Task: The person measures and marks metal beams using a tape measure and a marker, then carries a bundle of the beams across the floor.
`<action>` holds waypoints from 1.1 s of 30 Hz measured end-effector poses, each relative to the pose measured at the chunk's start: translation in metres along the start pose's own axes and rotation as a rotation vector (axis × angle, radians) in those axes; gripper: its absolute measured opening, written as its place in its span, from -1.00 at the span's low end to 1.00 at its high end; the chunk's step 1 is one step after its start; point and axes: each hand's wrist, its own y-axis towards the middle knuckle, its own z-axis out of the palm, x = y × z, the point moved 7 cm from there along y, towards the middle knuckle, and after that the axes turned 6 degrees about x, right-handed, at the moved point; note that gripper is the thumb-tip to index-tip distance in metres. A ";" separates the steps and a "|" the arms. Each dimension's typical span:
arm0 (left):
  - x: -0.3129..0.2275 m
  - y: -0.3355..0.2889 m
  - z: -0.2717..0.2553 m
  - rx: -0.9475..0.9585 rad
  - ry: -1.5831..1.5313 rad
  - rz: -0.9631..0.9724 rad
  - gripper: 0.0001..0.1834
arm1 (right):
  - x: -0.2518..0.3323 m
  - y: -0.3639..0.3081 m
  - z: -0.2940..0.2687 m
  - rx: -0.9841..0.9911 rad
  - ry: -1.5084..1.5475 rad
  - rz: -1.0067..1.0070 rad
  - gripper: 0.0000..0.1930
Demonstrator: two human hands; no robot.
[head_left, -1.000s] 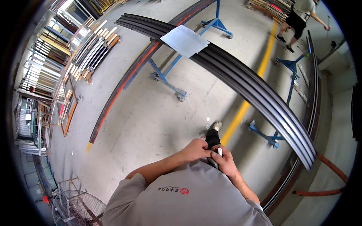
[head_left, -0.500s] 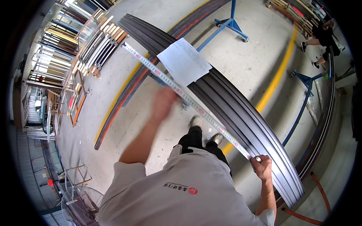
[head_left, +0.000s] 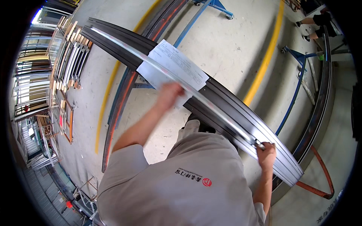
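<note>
A pulled-out tape measure runs slantwise over long dark metal profiles, its blade reaching toward their far left end. My right hand is closed on the tape's near end, low on the right over the profiles. Beside the blade's middle is my left hand, smeared by motion, so its fingers cannot be made out. It lies over the lower edge of a white printed sheet of paper, which rests on the profiles with the blade crossing it.
Under the profiles passes a dark beam with an orange streak. Blue wheeled stands are beyond and at the right. Racks of bars line the left. Yellow lines mark the floor. Another person's legs show far right.
The tape blade has moved from the profiles' near side to across them and over the paper. Both hands have moved with it. The view has shifted, and more profile pieces show on the near side.
</note>
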 end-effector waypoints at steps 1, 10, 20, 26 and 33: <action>0.018 0.034 -0.064 -0.201 -0.294 -0.037 -0.58 | -0.020 0.005 -0.003 0.022 -0.007 0.025 -0.78; -0.002 0.086 -0.099 -0.435 -0.725 0.061 -0.76 | 0.035 0.053 0.002 -0.144 -0.004 -0.184 -0.88; 0.022 0.149 -0.151 -0.460 -0.901 0.029 -0.85 | 0.076 0.077 0.008 -0.143 -0.099 -0.064 -0.84; 0.016 0.162 -0.180 -0.379 -0.947 -0.016 -0.71 | 0.110 0.073 -0.007 -0.260 -0.117 -0.129 -0.92; 0.024 0.167 -0.192 -0.427 -0.991 -0.051 -0.62 | 0.121 0.070 0.002 -0.249 -0.114 -0.127 -0.93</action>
